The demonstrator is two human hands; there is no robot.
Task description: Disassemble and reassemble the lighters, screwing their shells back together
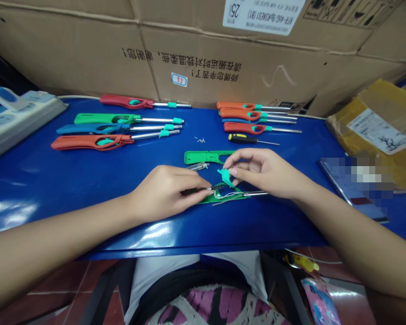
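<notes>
Head view: parts-handling step, we judge. Left hand (171,192) pinches a black wired piece (218,187), right hand (262,174) a teal piece (226,177), by our green half-shell (239,191) on the table (128,241) (next calls for minding loose wires (219,196)).

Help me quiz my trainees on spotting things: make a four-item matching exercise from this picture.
1. Teal trigger piece
2. Screwdriver
3. White power strip
4. Taped parcel

A. At the view's far left
B. Has a black-and-yellow handle
C. At the view's far right
D. Held in the right hand

Pairs: 1-D, 2-B, 3-A, 4-C
</notes>
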